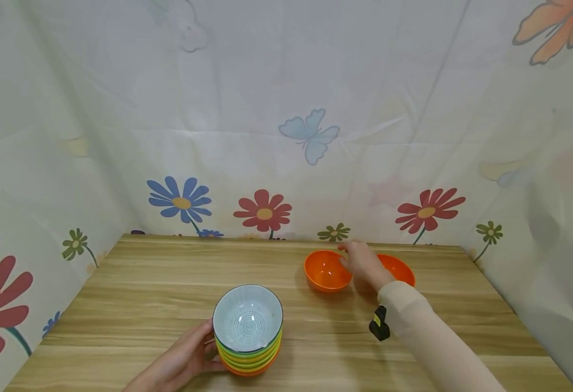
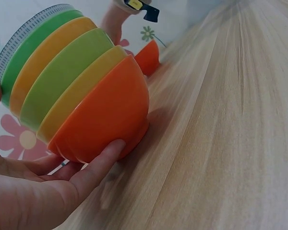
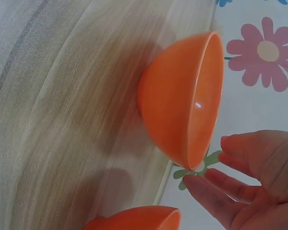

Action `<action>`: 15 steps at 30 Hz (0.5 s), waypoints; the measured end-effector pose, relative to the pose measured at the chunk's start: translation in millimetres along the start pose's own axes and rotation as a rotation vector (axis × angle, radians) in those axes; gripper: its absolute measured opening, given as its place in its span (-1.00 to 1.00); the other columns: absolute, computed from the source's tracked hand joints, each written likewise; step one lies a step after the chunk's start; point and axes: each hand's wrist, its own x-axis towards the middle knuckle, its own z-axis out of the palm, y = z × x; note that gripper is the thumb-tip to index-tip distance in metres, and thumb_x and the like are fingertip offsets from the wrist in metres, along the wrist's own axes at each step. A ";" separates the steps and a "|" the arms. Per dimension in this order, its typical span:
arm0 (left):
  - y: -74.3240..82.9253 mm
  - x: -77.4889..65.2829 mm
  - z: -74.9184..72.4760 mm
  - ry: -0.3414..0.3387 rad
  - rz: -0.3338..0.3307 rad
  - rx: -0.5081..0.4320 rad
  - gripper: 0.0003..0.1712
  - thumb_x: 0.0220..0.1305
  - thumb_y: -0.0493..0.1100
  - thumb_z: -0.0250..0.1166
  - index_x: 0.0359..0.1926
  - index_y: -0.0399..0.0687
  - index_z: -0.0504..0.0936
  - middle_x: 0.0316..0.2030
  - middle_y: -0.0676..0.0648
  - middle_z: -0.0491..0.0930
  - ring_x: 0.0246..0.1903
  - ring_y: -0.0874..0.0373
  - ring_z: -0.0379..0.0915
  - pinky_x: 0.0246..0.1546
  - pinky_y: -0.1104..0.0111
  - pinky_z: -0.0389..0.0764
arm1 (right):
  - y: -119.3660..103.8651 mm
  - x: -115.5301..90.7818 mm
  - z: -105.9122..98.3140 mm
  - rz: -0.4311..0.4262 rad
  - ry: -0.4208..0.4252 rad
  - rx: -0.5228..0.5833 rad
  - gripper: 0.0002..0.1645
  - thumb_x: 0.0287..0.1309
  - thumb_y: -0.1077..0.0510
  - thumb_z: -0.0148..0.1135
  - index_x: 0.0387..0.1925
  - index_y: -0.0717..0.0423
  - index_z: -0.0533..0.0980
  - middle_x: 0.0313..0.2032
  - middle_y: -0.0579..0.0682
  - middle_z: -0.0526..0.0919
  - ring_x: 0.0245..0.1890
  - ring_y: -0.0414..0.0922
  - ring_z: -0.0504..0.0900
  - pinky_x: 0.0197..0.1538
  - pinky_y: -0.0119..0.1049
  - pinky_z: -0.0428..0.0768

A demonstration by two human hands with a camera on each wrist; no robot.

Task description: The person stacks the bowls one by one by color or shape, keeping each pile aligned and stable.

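Observation:
My left hand [image 1: 190, 356] holds a stack of bowls [image 2: 81, 91] near the front of the table. On top sits a pale grey-blue ribbed bowl [image 1: 248, 318]; green and yellow ones are nested beneath it, with an orange bowl [image 2: 110, 110] at the bottom. One digit presses low on that orange bowl, while another touches the upper rim. Farther back, my right hand [image 1: 364, 264] hovers between two separate orange bowls. Its fingers, loosely extended, are beside the rim of the left orange bowl [image 3: 175, 96]. The right orange bowl [image 1: 399, 269] is partly hidden behind the hand.
The wood-grain table [image 1: 168, 288] runs back to a white curtain [image 1: 355, 179] printed with flowers and butterflies, which also hangs along both sides. A black and yellow strap piece [image 1: 379, 324] hangs from the right sleeve.

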 end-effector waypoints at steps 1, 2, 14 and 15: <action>-0.3 -0.1 0.0 0.001 0.002 -0.001 -0.54 0.46 0.05 -0.24 0.20 0.00 0.37 0.06 0.08 0.46 0.06 0.20 0.33 0.05 -0.12 0.40 | 0.6 0.6 0.9 0.009 -0.007 -0.004 -0.64 0.12 0.22 0.20 -0.03 0.29 0.52 -0.11 0.24 0.58 -0.13 0.11 0.55 -0.03 -0.02 0.55; -0.4 -0.1 0.0 0.002 0.001 -0.001 -0.54 0.46 0.05 -0.24 0.20 0.00 0.37 0.05 0.08 0.46 0.06 0.20 0.33 0.05 -0.12 0.40 | 1.2 1.1 1.5 0.017 -0.014 -0.004 -0.64 0.12 0.22 0.20 -0.03 0.29 0.52 -0.12 0.23 0.59 -0.14 0.11 0.56 -0.03 -0.03 0.55; 0.3 -0.9 0.3 0.002 -0.004 0.000 -0.51 0.46 0.06 -0.23 0.25 -0.04 0.31 0.07 0.07 0.45 0.07 0.20 0.32 0.06 -0.12 0.40 | 2.5 1.5 3.4 0.050 -0.037 -0.034 -0.66 0.11 0.24 0.20 -0.08 0.33 0.53 -0.23 0.20 0.64 -0.25 0.06 0.59 -0.08 -0.09 0.59; 0.5 -1.0 0.3 0.002 -0.005 -0.001 -0.50 0.46 0.06 -0.23 0.26 -0.06 0.29 0.08 0.08 0.44 0.07 0.20 0.33 0.06 -0.12 0.40 | 2.5 1.4 3.3 0.058 -0.040 -0.029 -0.66 0.11 0.24 0.20 -0.08 0.33 0.53 -0.24 0.20 0.64 -0.26 0.05 0.59 -0.09 -0.09 0.59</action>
